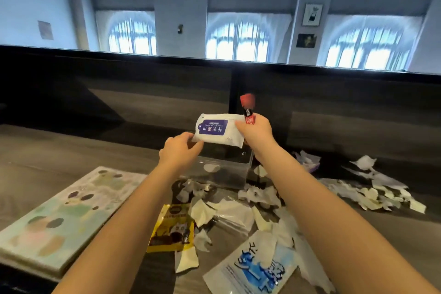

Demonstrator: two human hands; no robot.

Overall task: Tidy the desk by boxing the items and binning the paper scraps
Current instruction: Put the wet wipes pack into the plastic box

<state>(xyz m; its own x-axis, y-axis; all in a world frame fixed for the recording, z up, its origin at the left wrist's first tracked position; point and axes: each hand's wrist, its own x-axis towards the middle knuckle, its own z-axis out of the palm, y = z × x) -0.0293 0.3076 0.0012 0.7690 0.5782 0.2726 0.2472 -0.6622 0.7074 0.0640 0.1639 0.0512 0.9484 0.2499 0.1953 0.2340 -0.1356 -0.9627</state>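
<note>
Bench [71, 150]: pastel board [64, 217] flat at the near left edge. Paper scraps [262, 196] strewn from the middle out to the right side. Clear box [224, 169] mid-bench toward the far edge, scraps touching its front. Blue-white bag [253, 267] at the near edge, yellow bag [171, 229] just left of it. Wipes pack [217, 131] held in air over the box. Left grip [179, 150] pinches its left corner; right grip [256, 130] curled round its right end plus a red sachet [248, 110].
</note>
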